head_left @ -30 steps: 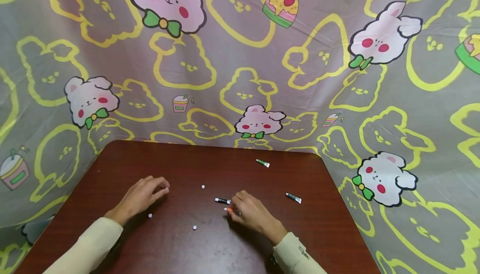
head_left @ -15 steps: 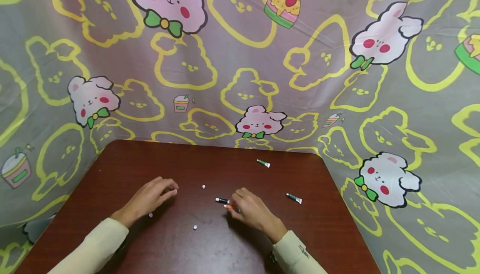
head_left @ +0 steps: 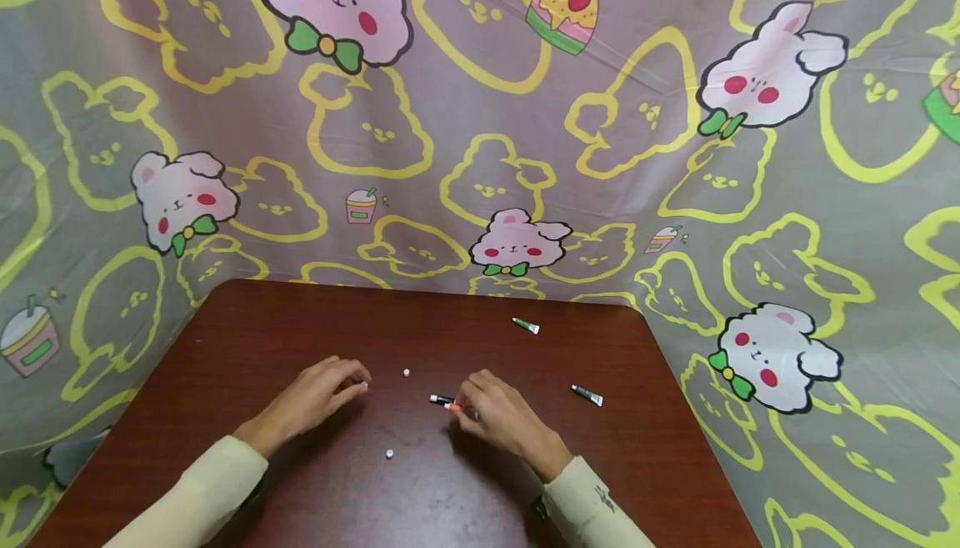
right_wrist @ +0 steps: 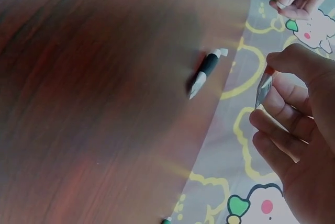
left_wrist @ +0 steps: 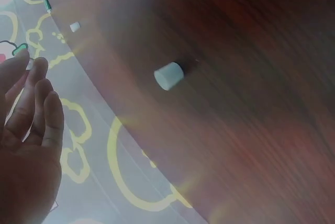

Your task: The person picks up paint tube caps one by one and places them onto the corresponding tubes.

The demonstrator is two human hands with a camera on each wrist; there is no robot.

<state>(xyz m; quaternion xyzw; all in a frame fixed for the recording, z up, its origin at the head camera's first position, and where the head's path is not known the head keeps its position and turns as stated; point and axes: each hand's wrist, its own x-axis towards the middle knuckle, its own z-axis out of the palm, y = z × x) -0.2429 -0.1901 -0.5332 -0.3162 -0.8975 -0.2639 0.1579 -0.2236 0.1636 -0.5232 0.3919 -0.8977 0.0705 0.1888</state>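
Orange tube (head_left: 453, 407) held above counter (head_left: 337, 314), near black tube (right_wrist: 209, 66) lying there. Right hand (head_left: 501, 414) nearly closed, thumb and fingers pinching orange tube. Left hand (head_left: 318, 398) partly curled, white cap (right_wrist: 281, 5) pinched at fingertips. Far cap (head_left: 407, 373) and near cap (head_left: 389, 454) on counter between hands. Green tube (head_left: 526, 325) toward back; dark tube (head_left: 587, 395) right. Patterned cloth (head_left: 420, 123) behind.

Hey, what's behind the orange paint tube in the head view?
A black paint tube lies there on the table. Its tail end is covered by the right hand, but shows in the right wrist view.
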